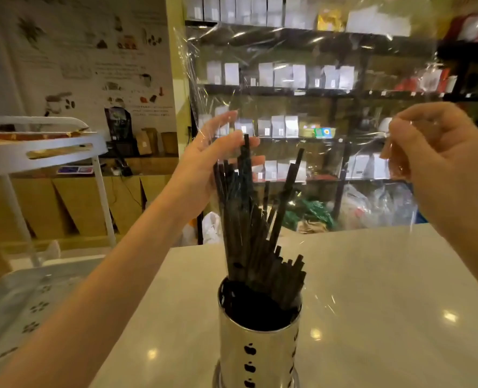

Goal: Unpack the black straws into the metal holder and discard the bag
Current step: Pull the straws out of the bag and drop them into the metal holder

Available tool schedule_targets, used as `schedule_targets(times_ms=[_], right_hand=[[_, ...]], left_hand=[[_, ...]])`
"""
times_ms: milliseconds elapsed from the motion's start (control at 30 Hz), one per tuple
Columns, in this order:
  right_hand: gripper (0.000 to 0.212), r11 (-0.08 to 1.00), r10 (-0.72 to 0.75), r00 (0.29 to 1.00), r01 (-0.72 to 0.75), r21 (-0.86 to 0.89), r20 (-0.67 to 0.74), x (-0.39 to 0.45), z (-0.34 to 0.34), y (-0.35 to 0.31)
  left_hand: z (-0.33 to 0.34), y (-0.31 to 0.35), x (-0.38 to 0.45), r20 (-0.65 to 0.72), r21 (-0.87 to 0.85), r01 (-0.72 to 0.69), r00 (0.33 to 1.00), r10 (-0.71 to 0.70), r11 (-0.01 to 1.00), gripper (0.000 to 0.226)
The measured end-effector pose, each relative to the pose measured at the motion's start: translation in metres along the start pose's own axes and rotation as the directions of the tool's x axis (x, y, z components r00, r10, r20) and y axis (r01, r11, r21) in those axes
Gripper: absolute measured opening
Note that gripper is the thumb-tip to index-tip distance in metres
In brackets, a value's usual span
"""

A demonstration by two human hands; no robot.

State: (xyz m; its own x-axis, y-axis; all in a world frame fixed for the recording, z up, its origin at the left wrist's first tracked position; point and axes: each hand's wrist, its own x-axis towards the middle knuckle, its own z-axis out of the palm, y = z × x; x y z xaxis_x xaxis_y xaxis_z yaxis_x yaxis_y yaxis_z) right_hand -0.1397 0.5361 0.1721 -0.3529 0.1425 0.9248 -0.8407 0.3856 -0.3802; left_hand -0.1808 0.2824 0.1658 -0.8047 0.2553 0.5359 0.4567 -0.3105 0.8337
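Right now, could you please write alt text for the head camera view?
Two hands lift a clear plastic bag off black straws standing in a metal holder on a pale counter; the left hand steadies the straws, the right hand pinches the bag.

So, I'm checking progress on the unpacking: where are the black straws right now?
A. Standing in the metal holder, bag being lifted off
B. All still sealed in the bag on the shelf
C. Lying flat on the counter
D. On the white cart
A: the straws stand in the metal holder, with the clear bag raised above them by the left hand and right hand.
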Motion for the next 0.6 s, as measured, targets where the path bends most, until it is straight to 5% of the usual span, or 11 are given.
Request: schedule_targets(times_ms=[300, 600], right_hand=[[0.018, 0.999, 0.008, 1.0, -0.007, 0.038, -0.023, 0.003, -0.001, -0.005], [0.022, 0.998, 0.035, 0.999, -0.035, 0.057, -0.014, -0.003, 0.0, -0.002]], left_hand=[[0.006, 0.024, 0.009, -0.015, 0.063, -0.027, 0.999, 0.028, 0.998, 0.032], [0.001, 0.013, 0.008, 0.031, 0.13, 0.028, 0.999, -0.032, 0.991, 0.052]])
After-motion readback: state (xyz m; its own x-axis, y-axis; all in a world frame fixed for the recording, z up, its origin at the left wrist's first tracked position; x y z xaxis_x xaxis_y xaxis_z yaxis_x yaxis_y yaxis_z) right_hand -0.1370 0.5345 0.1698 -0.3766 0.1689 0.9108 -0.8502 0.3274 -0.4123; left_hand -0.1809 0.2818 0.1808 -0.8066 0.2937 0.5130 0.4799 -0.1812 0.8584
